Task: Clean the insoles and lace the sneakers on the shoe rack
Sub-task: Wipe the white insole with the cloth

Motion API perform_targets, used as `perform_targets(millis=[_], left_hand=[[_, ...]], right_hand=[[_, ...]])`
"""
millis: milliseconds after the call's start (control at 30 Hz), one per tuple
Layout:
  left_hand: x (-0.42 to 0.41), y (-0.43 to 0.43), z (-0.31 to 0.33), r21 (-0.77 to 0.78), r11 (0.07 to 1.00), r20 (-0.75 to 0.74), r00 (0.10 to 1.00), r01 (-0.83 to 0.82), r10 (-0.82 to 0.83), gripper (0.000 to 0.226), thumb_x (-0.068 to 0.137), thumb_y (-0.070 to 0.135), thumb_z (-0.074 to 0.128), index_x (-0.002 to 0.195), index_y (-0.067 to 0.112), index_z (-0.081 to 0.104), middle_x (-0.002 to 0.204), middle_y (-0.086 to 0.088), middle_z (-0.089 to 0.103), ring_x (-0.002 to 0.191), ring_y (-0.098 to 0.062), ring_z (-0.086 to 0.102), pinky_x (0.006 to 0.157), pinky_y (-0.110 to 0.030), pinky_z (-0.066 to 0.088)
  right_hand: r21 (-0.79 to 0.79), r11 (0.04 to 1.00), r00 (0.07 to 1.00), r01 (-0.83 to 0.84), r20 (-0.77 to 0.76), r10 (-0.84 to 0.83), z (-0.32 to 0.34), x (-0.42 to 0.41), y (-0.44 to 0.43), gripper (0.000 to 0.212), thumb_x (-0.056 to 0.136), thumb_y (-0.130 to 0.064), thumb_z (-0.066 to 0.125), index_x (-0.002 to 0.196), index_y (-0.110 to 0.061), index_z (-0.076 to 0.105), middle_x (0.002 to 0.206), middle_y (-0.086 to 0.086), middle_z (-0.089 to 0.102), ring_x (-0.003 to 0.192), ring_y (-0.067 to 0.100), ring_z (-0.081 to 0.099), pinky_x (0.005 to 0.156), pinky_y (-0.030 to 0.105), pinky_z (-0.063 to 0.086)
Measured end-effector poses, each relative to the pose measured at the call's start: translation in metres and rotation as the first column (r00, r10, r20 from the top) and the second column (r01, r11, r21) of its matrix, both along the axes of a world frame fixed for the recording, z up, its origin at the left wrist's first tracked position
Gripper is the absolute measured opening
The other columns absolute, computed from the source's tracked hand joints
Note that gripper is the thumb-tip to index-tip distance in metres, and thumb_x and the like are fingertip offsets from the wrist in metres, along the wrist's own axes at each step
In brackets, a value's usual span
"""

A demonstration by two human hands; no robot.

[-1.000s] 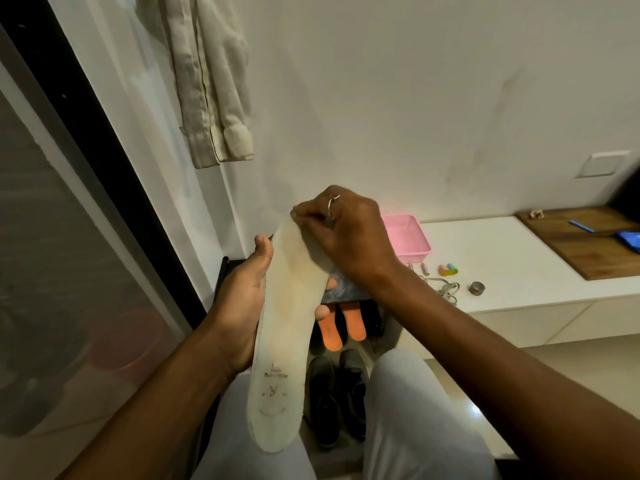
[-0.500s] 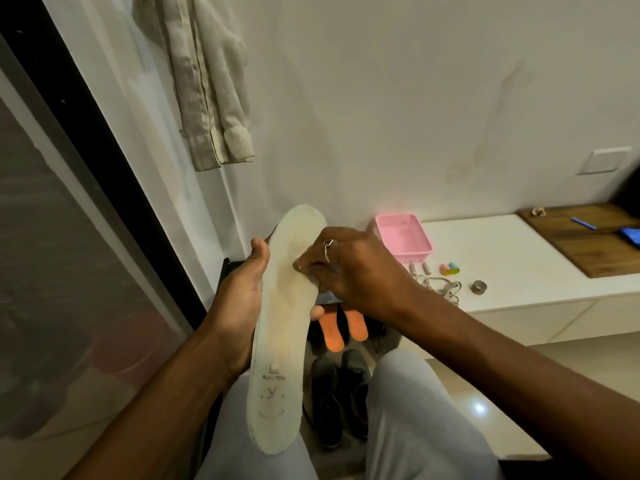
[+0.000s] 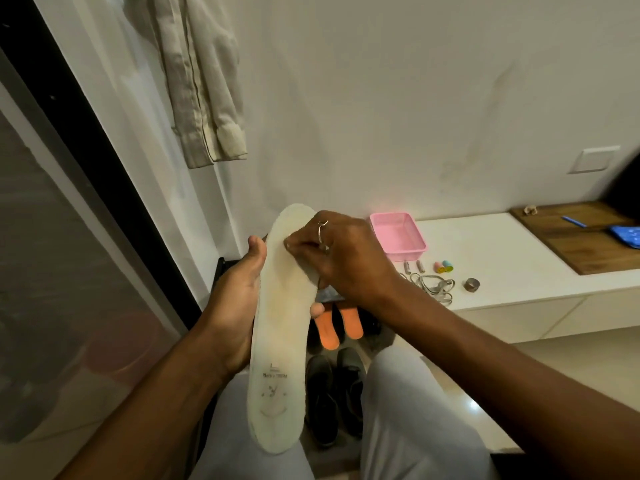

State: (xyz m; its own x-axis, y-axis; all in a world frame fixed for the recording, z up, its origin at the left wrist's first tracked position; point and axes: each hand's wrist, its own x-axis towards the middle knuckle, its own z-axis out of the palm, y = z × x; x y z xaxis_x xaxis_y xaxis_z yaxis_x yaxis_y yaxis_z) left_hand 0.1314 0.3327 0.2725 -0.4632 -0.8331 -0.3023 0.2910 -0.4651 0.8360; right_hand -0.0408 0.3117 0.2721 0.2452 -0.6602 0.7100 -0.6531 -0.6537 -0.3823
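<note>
Clasped round the insole (image 3: 280,341) at mid-length from the left with the left grip (image 3: 235,306): thumb up along the left edge, one fingertip peeping out past the right edge, heel end hanging low between the knees, toe end up and far. Pressing on the upper face near the toe end with the right grip (image 3: 346,258), fingers bunched and pinched on what looks like a grey cloth (image 3: 330,293), mostly hidden under the palm. Judged mid-wipe on this one insole; lacing not yet begun. Risks: held only at the middle, so liable to bend or twist away under a hard rub at the unsupported toe end; liable to slide down through the palm and drop onto the dark shoes (image 3: 322,393) and the orange pair (image 3: 327,329) on the shoe rack (image 3: 221,268) below; apt to lose the cloth from so small a pinch. Safer with lighter strokes towards the supported middle. Room: open air above the lap and on the near side; tight on the left, with the glass door (image 3: 52,271) and its dark frame close by; wall just beyond the toe end, hanging garment (image 3: 201,81) well above. To the right, white surface (image 3: 502,244) near the right forearm, carrying a pink tray (image 3: 398,237) and a pale cord tangle (image 3: 433,284) close to its near edge, easily swept off by a wide elbow swing.
</note>
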Motion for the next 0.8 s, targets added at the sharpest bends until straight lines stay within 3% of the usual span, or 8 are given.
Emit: perform_targets(millis=[100,233,400,500,567,633,733,800], left_hand=[[0.001,0.0,0.003,0.01,0.999,-0.04,0.999,-0.033,0.034,0.064,0.099,0.063,0.03,0.126,0.02,0.068,0.11,-0.018,0.073,0.087,-0.032,0.074,0.069,-0.043,0.063],[0.004,-0.003,0.006,0.007,0.999,-0.059,0.998,-0.037,0.037,0.069,0.101,0.062,0.025,0.134,0.014,0.062,0.117,-0.015,0.073,0.097,-0.028,0.074,0.074,-0.038,0.063],[-0.001,0.003,0.002,-0.042,0.999,-0.027,0.999,0.03,-0.031,0.064,0.098,0.065,0.029,0.132,0.024,0.063,0.114,-0.028,0.069,0.082,-0.036,0.068,0.073,-0.045,0.06],[0.001,0.001,0.003,-0.031,0.999,-0.058,0.998,-0.011,0.009,0.063,0.099,0.063,0.029,0.132,0.022,0.064,0.115,-0.021,0.07,0.087,-0.034,0.071,0.072,-0.045,0.062],[0.001,0.0,0.004,-0.017,1.0,-0.072,0.997,-0.024,0.023,0.064,0.1,0.061,0.028,0.133,0.018,0.063,0.119,-0.016,0.071,0.094,-0.03,0.072,0.073,-0.042,0.062],[0.001,0.0,0.003,-0.015,1.0,-0.049,0.999,-0.008,0.008,0.067,0.098,0.064,0.028,0.132,0.019,0.064,0.117,-0.018,0.071,0.091,-0.032,0.07,0.076,-0.043,0.061],[0.001,0.001,0.004,-0.047,0.998,-0.002,0.999,0.039,-0.039,0.069,0.094,0.068,0.03,0.133,0.022,0.063,0.119,-0.025,0.068,0.083,-0.036,0.067,0.072,-0.043,0.06],[0.002,0.001,0.005,-0.057,0.998,-0.003,1.0,0.021,-0.021,0.067,0.096,0.066,0.029,0.135,0.022,0.061,0.119,-0.023,0.069,0.084,-0.035,0.069,0.068,-0.042,0.061]], right_hand=[[0.03,0.998,0.998,-0.054,0.038,0.053,-0.007,0.011,0.013,0.012,0.086,-0.008,0.078,0.098,-0.005,0.079,0.092,0.007,0.075,0.08,0.016,0.07,0.075,0.033,0.059],[0.073,0.965,0.957,-0.25,-0.135,0.258,-0.011,0.016,0.035,0.015,0.087,-0.013,0.077,0.101,-0.007,0.079,0.096,0.006,0.076,0.086,0.015,0.07,0.088,0.017,0.048],[-0.039,0.999,0.99,0.034,-0.132,-0.039,0.005,-0.009,-0.007,0.011,0.085,-0.01,0.078,0.095,-0.009,0.081,0.087,0.006,0.076,0.075,0.019,0.071,0.076,0.019,0.044],[0.027,0.997,0.987,-0.072,-0.144,0.075,0.0,0.0,0.008,0.011,0.086,-0.011,0.078,0.096,-0.008,0.081,0.09,0.006,0.076,0.077,0.019,0.07,0.078,0.017,0.046],[0.067,0.98,0.956,-0.188,-0.216,0.199,-0.005,0.003,0.022,0.012,0.087,-0.013,0.077,0.097,-0.008,0.08,0.092,0.007,0.075,0.077,0.02,0.07,0.079,0.025,0.052],[0.086,0.981,0.944,-0.176,-0.269,0.193,0.001,-0.005,0.016,0.014,0.089,-0.016,0.074,0.099,-0.009,0.08,0.091,0.007,0.075,0.077,0.02,0.071,0.076,0.032,0.055],[0.029,0.999,0.974,-0.018,-0.226,0.025,0.009,-0.022,-0.003,0.012,0.088,-0.013,0.075,0.099,-0.012,0.081,0.09,0.005,0.075,0.078,0.018,0.071,0.081,0.016,0.046],[0.061,0.996,0.981,-0.059,-0.184,0.069,0.007,-0.02,0.001,0.013,0.086,-0.011,0.078,0.099,-0.011,0.08,0.092,0.004,0.076,0.079,0.015,0.071,0.083,0.01,0.047]])
